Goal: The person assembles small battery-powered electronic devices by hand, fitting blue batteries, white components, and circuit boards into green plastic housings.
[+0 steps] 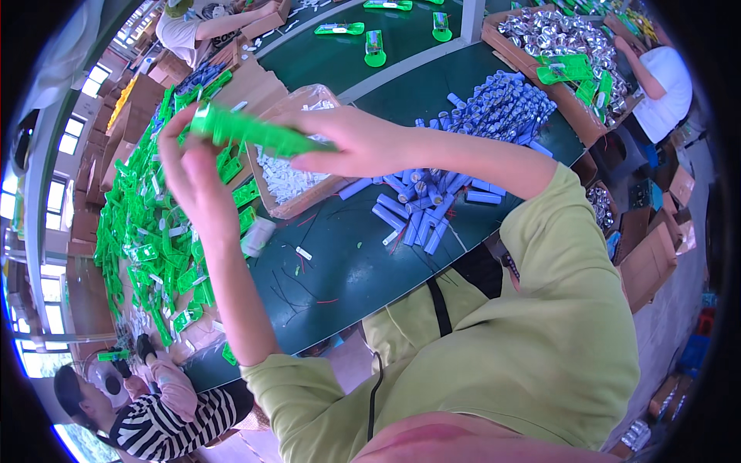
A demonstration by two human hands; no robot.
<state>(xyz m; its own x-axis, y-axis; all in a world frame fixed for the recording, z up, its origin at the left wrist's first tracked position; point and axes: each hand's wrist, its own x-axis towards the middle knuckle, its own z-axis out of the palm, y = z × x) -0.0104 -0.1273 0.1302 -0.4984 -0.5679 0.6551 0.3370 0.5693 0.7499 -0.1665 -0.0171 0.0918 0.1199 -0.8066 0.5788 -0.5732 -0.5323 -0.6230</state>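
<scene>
Above the table's left part, my two hands hold a long green plastic flashlight casing (251, 133), smeared by motion. My left hand (193, 150) is wrapped about its rounded far-left end. At the other end, my right hand (347, 139) pinches it between thumb and fingers. Beneath them stands a cardboard box (282, 207) filled with small white parts (284, 176). A big heap of green casings (147, 224) spreads over the table to the left of my left forearm. Under my right forearm lie several blue cylindrical battery cells (421, 208), with more piled behind it.
The dark green tabletop (355, 266) carries scattered thin wires and a small white part (304, 253). A box of shiny silver cups (540, 38) stands at the far right. Finished-looking green pieces (374, 48) lie beyond a grey rail. Co-workers sit at lower left (170, 420), upper left and upper right.
</scene>
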